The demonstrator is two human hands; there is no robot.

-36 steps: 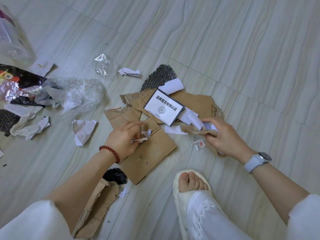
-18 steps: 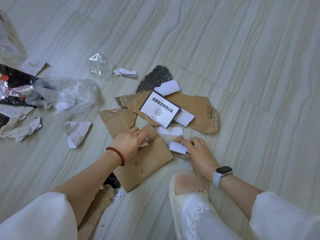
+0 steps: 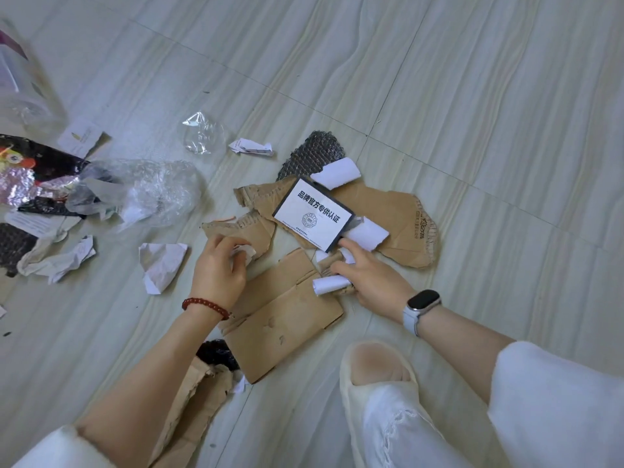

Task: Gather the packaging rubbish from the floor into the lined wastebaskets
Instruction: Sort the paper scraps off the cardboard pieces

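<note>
Both hands clutch scraps: left hand (image 3: 216, 271) white paper (image 3: 243, 257), right hand (image 3: 368, 278) paper roll (image 3: 329, 284)

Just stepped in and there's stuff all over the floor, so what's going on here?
A person crouches over scattered packaging on the pale tiled floor. The left hand pinches small white paper scraps above the torn brown cardboard pieces. The right hand has a rolled white paper slip tucked under it and reaches towards the white printed card with a dark border. Crumpled clear plastic wrap lies to the left. No wastebasket is in view.
</note>
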